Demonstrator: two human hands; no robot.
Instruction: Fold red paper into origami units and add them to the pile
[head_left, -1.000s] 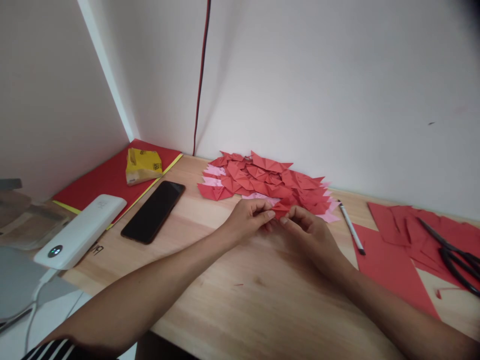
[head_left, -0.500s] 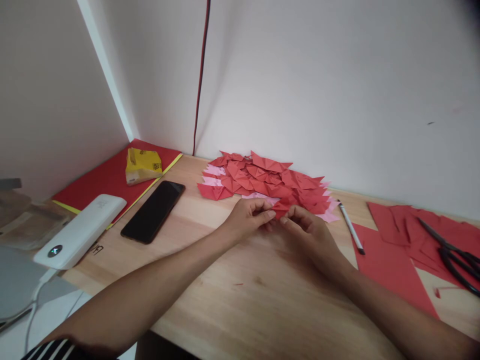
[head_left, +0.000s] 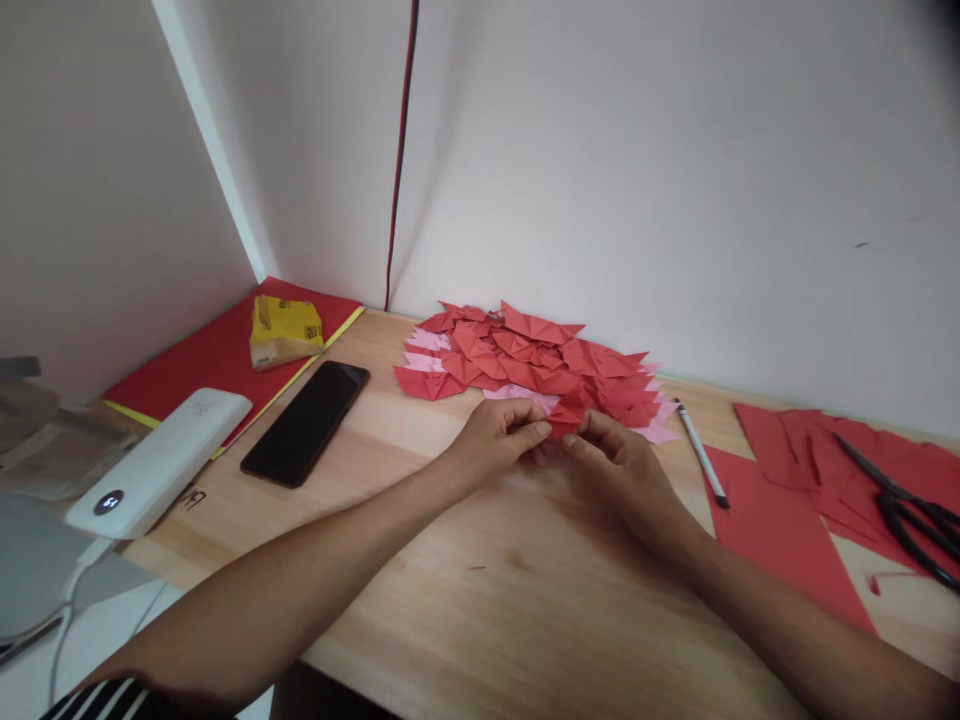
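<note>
A small folded red paper (head_left: pixel 567 414) is pinched between my two hands just in front of a pile of folded paper pieces. My left hand (head_left: pixel 510 428) has thumb and forefinger closed on its left end. On the other end, the thumb and fingers of my right hand (head_left: pixel 611 455) are closed too. Part of the folded paper is hidden by the fingertips. Behind it, the pile of red and pink folded papers (head_left: pixel 517 350) lies against the wall, its pieces overlapping in rows.
To the right are a white pen (head_left: pixel 702 455), red paper sheets (head_left: pixel 787 540) and black scissors (head_left: pixel 900 500). On the left lie a black phone (head_left: pixel 306 424), a white power bank (head_left: pixel 161 462) with a cable, and a yellow packet (head_left: pixel 289 330) on a red folder (head_left: pixel 195 350).
Both hands stay almost in place. The folded red paper between the fingertips has tilted up slightly and shows a little more of itself.
</note>
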